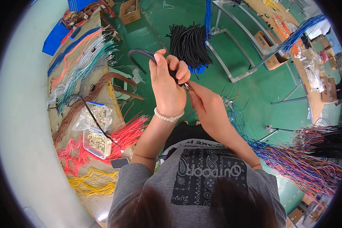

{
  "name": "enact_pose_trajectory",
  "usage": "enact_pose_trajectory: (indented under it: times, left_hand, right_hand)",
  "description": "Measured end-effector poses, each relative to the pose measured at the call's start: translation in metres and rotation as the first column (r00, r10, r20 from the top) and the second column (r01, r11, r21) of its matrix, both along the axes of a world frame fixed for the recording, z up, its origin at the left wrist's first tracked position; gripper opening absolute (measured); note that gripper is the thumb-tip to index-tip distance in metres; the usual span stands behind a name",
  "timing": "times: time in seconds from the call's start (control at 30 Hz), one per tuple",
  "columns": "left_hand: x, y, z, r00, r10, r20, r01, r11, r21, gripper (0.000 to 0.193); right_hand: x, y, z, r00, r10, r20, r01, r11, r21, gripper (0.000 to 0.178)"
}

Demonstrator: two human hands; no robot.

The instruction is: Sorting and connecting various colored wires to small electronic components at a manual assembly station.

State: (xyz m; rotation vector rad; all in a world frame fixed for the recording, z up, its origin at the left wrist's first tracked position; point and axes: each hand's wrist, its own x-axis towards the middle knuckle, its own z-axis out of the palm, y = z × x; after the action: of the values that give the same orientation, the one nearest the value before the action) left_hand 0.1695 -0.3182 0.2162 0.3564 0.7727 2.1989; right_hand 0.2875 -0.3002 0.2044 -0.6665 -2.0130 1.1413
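My left hand (168, 81) is raised in front of me, its fingers curled round a thick black cable (141, 52). A length of this cable arches out past the thumb to the left and bends downward. Below the left fingers, the cable's end (186, 87) shows a small light, metallic-looking part, too small to make out. My right hand (209, 103) has its fingertips pinched together at this end, close beside the left palm. The exact grip of the right fingers is partly hidden.
On the left, a table holds red wires (131, 131), yellow wires (93, 182), a tub of pale connectors (97, 142) and a phone (120, 163). Ahead lies a bundle of black cables (190, 43). To the right are a metal frame (235, 78) and multicoloured wires (296, 163).
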Motion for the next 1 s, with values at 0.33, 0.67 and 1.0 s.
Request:
enact_pose_trajectory:
  times: [0.33, 0.67, 1.0]
  left_hand:
    - [0.003, -0.002, 0.002, 0.994, -0.074, 0.083, 0.069, 0.996, 0.061, 0.022]
    - [0.002, 0.000, -0.002, 0.985, -0.113, -0.131, 0.122, 0.990, 0.064, 0.014]
    - [0.004, -0.001, 0.002, 0.988, -0.156, -0.022, 0.156, 0.988, -0.008, 0.011]
  right_hand:
    - [0.006, 0.007, 0.008, 0.985, 0.030, 0.172, -0.021, 0.998, -0.055, 0.017]
    - [0.011, 0.021, 0.012, 0.971, 0.221, -0.094, -0.231, 0.756, -0.613, 0.029]
    - [0.006, 0.008, -0.002, 0.991, 0.094, -0.094, -0.124, 0.913, -0.389, 0.026]
